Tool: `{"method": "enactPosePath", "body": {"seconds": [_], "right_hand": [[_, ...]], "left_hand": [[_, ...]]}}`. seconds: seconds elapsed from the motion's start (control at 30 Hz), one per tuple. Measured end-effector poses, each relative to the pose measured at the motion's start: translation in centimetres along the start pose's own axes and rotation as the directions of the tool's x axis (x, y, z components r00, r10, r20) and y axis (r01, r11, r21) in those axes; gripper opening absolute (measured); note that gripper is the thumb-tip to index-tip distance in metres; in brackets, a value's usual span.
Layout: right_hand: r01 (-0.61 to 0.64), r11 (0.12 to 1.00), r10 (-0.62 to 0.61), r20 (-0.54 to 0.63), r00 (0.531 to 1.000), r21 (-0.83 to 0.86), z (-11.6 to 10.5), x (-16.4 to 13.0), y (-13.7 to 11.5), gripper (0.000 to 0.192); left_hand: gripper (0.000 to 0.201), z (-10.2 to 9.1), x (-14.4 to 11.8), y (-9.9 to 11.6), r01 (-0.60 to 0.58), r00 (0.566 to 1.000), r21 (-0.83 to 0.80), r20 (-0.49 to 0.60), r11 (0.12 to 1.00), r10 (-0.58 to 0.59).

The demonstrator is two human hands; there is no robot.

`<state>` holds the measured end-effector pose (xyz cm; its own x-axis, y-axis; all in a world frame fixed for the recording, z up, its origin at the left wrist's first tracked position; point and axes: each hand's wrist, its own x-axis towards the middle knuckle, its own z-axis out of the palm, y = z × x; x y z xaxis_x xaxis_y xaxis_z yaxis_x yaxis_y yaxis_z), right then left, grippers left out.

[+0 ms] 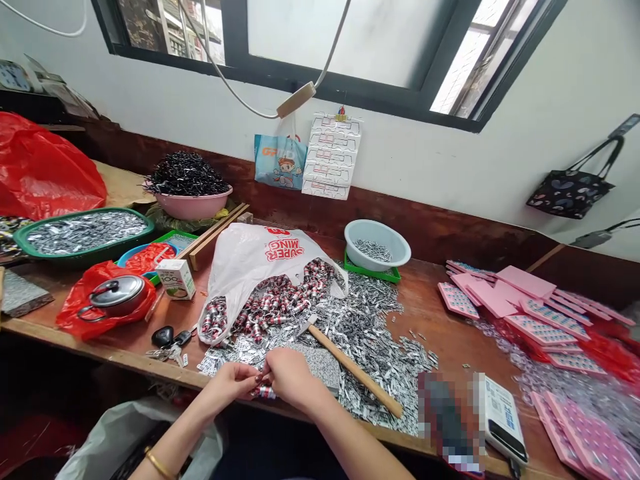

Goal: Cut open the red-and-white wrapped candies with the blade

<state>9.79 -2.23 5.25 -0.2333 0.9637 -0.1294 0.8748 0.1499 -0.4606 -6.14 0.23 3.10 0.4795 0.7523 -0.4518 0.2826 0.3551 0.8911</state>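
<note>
At the table's front edge my left hand [234,385] and my right hand [289,379] meet, fingers pinched together. Between and just under them shows a small red-and-silver piece [265,392], its upper end hidden by my fingers. Right beside my right hand lies a grey speckled stone block [323,367]. A hammer [357,373] with a wooden handle rests on a wide heap of small flat metal tabs [385,333]. Behind my hands, many similar red-and-silver pieces [285,300] spill from a white plastic bag [240,260].
Keys [173,347] and a lidded metal pot [117,295] on red plastic lie to the left. A pale blue basin [377,235] stands at the back. To the right are a white device [503,420] and pink trays [550,327]. A white sack [120,440] sits below the edge.
</note>
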Motion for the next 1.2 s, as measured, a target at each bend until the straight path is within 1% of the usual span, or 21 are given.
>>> {"method": "enactPosePath", "body": {"seconds": [0.13,0.3,0.37,0.5,0.6,0.67,0.73,0.8,0.83,0.9,0.97,1.03,1.1,1.17,1.2], "right_hand": [[0.01,1.0,-0.01,-0.044,0.999,0.0,0.3,-0.6,0.3,0.012],[0.012,0.999,-0.006,-0.113,0.994,0.047,1.0,-1.5,0.7,0.009],[-0.01,0.999,0.014,-0.105,0.994,0.03,1.0,-1.6,0.5,0.011],[-0.076,0.996,0.074,-0.045,0.996,-0.047,0.6,-1.5,-0.6,0.018],[-0.091,0.993,0.087,-0.059,0.994,-0.07,0.8,-1.5,-1.1,0.023],[-0.073,0.995,0.067,-0.096,0.993,-0.064,1.1,-1.7,-1.0,0.022],[-0.005,1.0,0.007,-0.152,0.988,0.012,1.3,-2.2,-0.5,0.017],[0.086,0.985,-0.047,-0.247,0.968,0.149,1.2,-3.1,0.3,0.015],[0.118,0.969,-0.048,-0.305,0.951,0.218,1.0,-3.7,0.9,0.016],[0.14,0.937,0.007,-0.417,0.909,0.321,0.6,-5.2,2.2,0.02],[0.1,0.921,0.1,-0.475,0.874,0.377,0.2,-6.9,3.9,0.018],[0.046,0.922,0.169,-0.506,0.846,0.384,0.1,-8.3,5.7,0.016],[-0.009,0.94,0.208,-0.553,0.807,0.341,0.1,-9.3,7.2,0.017],[-0.043,0.958,0.215,-0.606,0.766,0.285,0.3,-9.7,7.9,0.019],[-0.051,0.964,0.208,-0.624,0.753,0.259,0.5,-9.6,8.0,0.02]], "left_hand": [[0.048,-0.1,0.2,0.4,0.018,1.0,-0.006,0.005,1.0,-0.018],[0.048,0.2,0.1,0.4,-0.005,0.999,0.008,-0.036,1.0,0.006],[0.049,0.4,0.1,0.3,-0.012,0.998,0.01,-0.055,1.0,0.012],[0.052,0.6,0.3,-0.2,-0.017,0.998,-0.022,-0.069,1.0,0.016],[0.054,0.6,0.5,-0.4,-0.013,0.997,-0.056,-0.079,0.998,0.009],[0.053,0.6,0.5,-0.3,-0.019,0.996,-0.061,-0.087,0.998,0.014],[0.052,0.7,0.4,-0.2,-0.033,0.996,-0.056,-0.085,0.998,0.028],[0.052,0.8,0.2,-0.1,-0.053,0.995,-0.046,-0.083,0.998,0.049],[0.052,0.8,0.1,-0.1,-0.065,0.994,-0.038,-0.088,0.997,0.061],[0.052,1.0,-0.1,-0.1,-0.087,0.99,-0.011,-0.108,0.996,0.085],[0.052,1.1,-0.2,-0.2,-0.101,0.987,0.018,-0.122,0.995,0.103],[0.052,1.1,-0.2,-0.2,-0.102,0.986,0.037,-0.128,0.994,0.106],[0.052,1.0,0.0,-0.2,-0.087,0.987,0.045,-0.129,0.995,0.092],[0.052,0.8,0.2,-0.2,-0.068,0.99,0.051,-0.12,0.996,0.074],[0.052,0.7,0.3,-0.2,-0.064,0.991,0.052,-0.111,0.997,0.069]]}}
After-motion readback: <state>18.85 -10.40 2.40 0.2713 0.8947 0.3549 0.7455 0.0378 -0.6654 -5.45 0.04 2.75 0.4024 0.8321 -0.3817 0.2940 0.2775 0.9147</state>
